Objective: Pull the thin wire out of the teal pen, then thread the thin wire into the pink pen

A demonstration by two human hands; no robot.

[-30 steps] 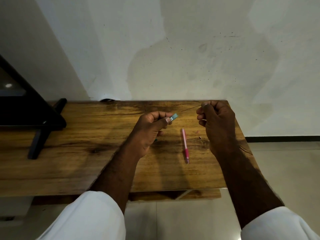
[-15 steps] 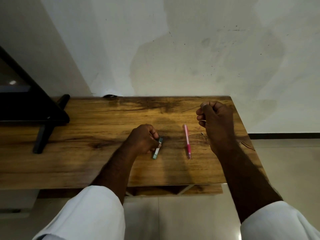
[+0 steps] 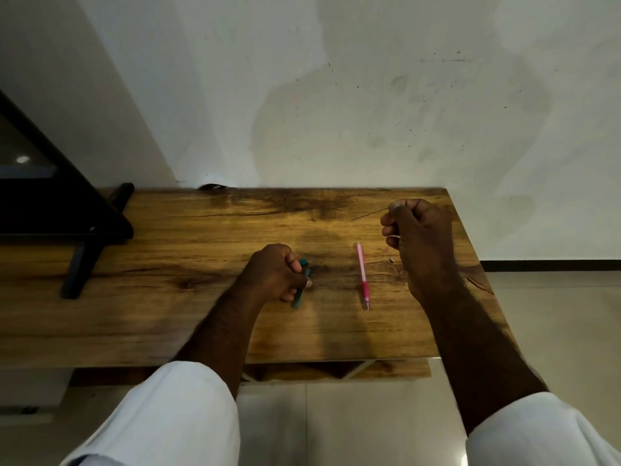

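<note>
Your left hand [image 3: 274, 272] has dropped to the table [image 3: 168, 314], fingers curled round the teal lead case [image 3: 300, 284]. Your right hand [image 3: 418, 237] still pinches a thin lead [image 3: 368, 214]. Next, I judge, comes loading the pink pencil [image 3: 362, 275], which calls for steady aim.

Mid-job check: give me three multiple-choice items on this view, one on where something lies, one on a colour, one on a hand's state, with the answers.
1. Where does the pink pen lie?
A. On the wooden table, between the two hands
B. On the floor
C. In the right hand

2. What colour is the small case at the left hand?
A. Red
B. Teal
C. Yellow

3. What is the right hand doing?
A. Lying flat on the table
B. Gripping the pen
C. Pinching a thin lead

Answers:
1. A: the pen lies on the wood, with no hand on it.
2. B: its ends show teal past the fingers.
3. C: the thin dark lead sticks out from its fingertips.
</note>
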